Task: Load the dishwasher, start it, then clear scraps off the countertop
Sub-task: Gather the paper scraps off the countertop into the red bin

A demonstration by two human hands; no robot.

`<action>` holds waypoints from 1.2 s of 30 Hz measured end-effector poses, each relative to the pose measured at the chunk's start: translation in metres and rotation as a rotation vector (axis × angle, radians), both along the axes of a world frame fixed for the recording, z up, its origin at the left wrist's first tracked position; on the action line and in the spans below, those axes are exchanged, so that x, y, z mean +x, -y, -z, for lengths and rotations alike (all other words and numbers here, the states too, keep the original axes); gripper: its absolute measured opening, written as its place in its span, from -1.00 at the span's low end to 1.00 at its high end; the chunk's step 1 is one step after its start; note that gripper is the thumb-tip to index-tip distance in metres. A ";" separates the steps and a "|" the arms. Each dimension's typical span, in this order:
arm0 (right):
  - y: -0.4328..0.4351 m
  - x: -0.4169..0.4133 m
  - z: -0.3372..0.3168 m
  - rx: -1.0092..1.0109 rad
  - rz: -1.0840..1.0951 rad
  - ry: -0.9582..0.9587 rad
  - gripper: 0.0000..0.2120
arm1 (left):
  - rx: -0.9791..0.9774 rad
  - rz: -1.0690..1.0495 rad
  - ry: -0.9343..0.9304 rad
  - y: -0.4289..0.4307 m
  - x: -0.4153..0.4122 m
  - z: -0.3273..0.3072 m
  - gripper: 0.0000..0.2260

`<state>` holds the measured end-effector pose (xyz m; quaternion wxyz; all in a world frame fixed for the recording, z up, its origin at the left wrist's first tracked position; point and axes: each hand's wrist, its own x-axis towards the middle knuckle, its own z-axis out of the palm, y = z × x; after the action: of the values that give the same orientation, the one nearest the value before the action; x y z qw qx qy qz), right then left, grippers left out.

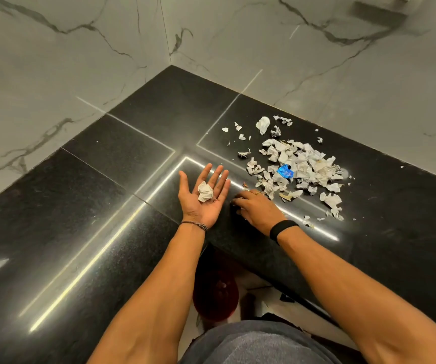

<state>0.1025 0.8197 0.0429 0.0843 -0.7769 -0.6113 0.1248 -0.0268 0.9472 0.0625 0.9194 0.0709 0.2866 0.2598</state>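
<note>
First, walls (pixel 54 61): we see pale tiles with dark marble veins, meeting in a corner behind the counter.
Countertop (pixel 106 193): black polished stone in an L shape, with bright streaks of light reflected across it.
Red container (pixel 215 295): we make out a dark red round vessel on the floor below the counter edge, between our forearms; it is blurred.
Scraps (pixel 303 164): a loose heap of torn white paper lies on the countertop to our right, with stray bits around it.
Left hand (pixel 203 198): palm up, fingers straight and spread, over the countertop.
Right hand (pixel 256 208): palm down at the near edge of the heap, fingers bent against the stone; we cannot tell whether it pinches anything.
Paper ball (pixel 205 191): a crumpled white wad rests on our left palm.
Blue scrap (pixel 285 171): a shiny blue piece sits within the heap.
</note>
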 end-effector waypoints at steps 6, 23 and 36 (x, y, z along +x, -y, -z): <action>0.016 0.003 -0.010 0.073 0.119 0.016 -0.80 | 0.009 0.031 -0.041 0.013 0.006 0.004 -0.30; -0.011 -0.001 -0.064 0.498 0.504 -0.554 -0.91 | 0.068 0.082 -0.009 0.050 0.053 0.001 -0.47; -0.011 0.034 -0.044 0.452 0.559 -0.580 -0.89 | -0.020 -0.066 -0.047 0.037 0.049 0.008 -0.48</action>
<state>0.1365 0.8308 0.0866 0.4496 -0.8071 -0.3414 0.1729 0.0217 0.9097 0.0549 0.9040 0.0580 0.3128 0.2854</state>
